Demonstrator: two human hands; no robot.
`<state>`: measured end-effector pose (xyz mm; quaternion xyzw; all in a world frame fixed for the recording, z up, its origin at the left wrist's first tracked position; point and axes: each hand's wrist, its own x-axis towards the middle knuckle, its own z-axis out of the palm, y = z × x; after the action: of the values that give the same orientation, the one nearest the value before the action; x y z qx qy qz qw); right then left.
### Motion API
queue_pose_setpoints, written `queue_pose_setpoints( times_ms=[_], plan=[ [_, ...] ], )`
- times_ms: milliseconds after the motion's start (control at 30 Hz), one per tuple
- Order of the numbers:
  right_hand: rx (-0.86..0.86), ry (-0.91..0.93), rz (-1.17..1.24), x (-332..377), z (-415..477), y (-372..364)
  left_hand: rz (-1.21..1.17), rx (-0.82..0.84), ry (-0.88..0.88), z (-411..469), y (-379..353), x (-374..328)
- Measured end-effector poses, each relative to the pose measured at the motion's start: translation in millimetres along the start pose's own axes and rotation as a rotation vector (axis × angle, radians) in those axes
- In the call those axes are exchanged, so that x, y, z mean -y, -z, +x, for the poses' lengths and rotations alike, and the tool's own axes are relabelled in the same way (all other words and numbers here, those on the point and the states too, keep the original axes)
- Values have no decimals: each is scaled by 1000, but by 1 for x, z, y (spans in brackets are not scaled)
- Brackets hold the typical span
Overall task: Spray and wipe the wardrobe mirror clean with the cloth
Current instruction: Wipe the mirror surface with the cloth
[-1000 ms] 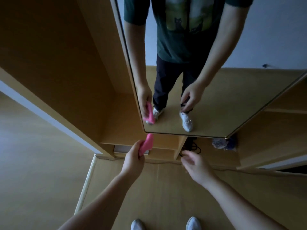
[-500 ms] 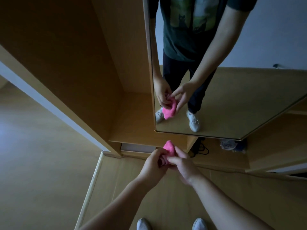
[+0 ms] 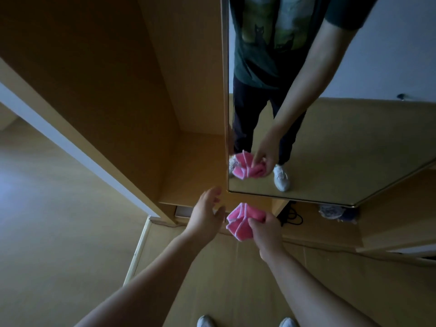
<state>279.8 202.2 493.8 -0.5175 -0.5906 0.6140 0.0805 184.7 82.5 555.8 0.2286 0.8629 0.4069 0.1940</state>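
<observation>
Wardrobe mirror, tall and gold-framed, at upper right looks not yet wiped; right hand grasps the bunched pink cloth, left hand is relaxed and empty.

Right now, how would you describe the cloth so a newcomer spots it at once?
Find the wardrobe mirror on the right. Just below its bottom-left corner, the right hand grips a bunched pink cloth with pale edging. It is the only pink thing outside the glass; the one above is its reflection.
</observation>
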Motion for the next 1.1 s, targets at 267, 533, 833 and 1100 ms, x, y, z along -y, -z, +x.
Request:
queue_pose_setpoints(
  times_ms=[267,533,833,1100],
  plan=[
    [12,-242,404,11,41,-48,6,-86,-171,50,-4,-10],
    [94,-320,611,15,52,-49,53,-18,-249,38,-14,6],
    [271,-176,966,4,55,-36,139,187,-124,34,-21,17],
    [65,-66,938,-4,54,-16,145,190,-110,28,-28,21]
  ],
)
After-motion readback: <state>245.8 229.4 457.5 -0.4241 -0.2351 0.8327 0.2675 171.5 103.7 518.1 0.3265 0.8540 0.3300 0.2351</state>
